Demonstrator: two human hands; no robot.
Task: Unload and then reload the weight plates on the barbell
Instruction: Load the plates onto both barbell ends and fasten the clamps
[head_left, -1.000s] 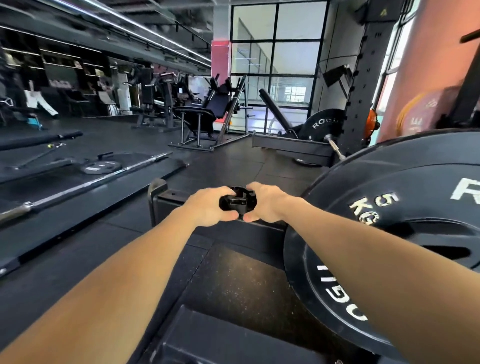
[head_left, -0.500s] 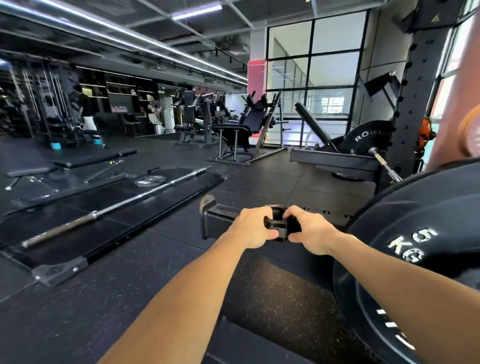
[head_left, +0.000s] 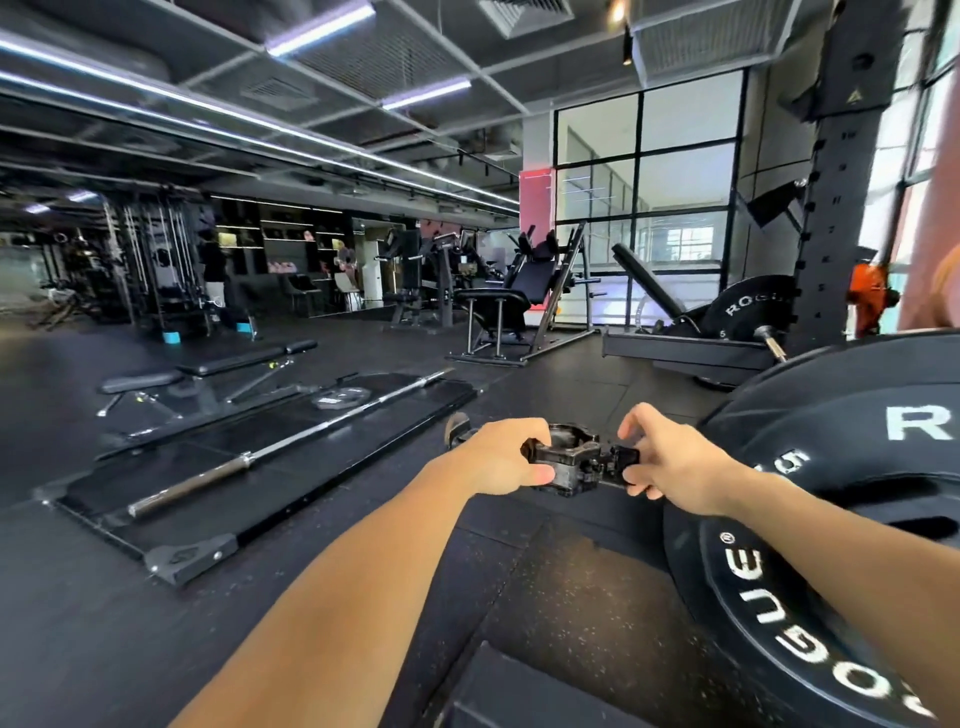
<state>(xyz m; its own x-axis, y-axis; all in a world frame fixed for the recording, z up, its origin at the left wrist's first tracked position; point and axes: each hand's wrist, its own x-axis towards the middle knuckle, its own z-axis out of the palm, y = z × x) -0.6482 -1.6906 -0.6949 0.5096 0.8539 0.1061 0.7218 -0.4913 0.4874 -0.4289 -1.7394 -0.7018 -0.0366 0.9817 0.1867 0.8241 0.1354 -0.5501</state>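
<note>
A black barbell collar (head_left: 574, 462) is held out in front of me between both hands. My left hand (head_left: 506, 457) grips its ring from the left, thumb underneath. My right hand (head_left: 670, 460) pinches its open lever arm on the right. A large black 5 kg plate (head_left: 841, 499) with white lettering stands on edge at my right, close to my right forearm. The barbell sleeve it sits on is hidden behind my arm.
An empty barbell (head_left: 291, 441) and a small plate (head_left: 340, 399) lie on a lifting platform (head_left: 187, 558) to the left. A flat bench (head_left: 208, 371), a seated machine (head_left: 511, 301) and a black rack upright (head_left: 836, 208) with another plate (head_left: 748, 306) stand farther back. A person stands at far left.
The collar's lever has swung open to the right in my right hand. The collar now sits between my hands, plainly in view. My head has tilted up.
</note>
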